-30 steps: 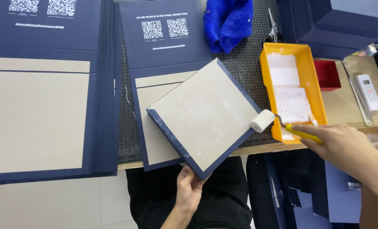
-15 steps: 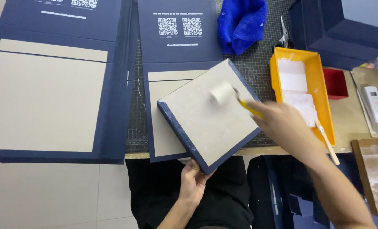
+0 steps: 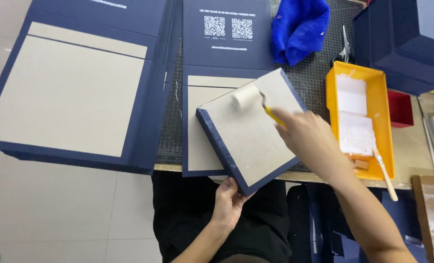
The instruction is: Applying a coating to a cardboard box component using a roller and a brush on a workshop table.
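Note:
My left hand [image 3: 229,200] grips the near corner of a navy box tray [image 3: 251,131] whose grey board face is turned up and tilted towards me. My right hand [image 3: 310,138] holds a yellow-handled glue roller [image 3: 246,96]; its white foam head rests on the upper left part of the grey face. The box tray lies over an open navy cover [image 3: 212,73] with grey board panels and printed square codes.
A yellow glue tray [image 3: 334,97] with white glue and a wooden-handled brush [image 3: 383,170] stands at the right. A blue cloth [image 3: 299,29] and scissors [image 3: 344,48] lie behind. Another large open navy cover [image 3: 71,92] lies at the left; navy boxes [image 3: 406,39] stack at the far right.
My right hand carried the roller from the yellow tray onto the grey face, then rolled it further left and up. My left hand kept its grip on the box corner.

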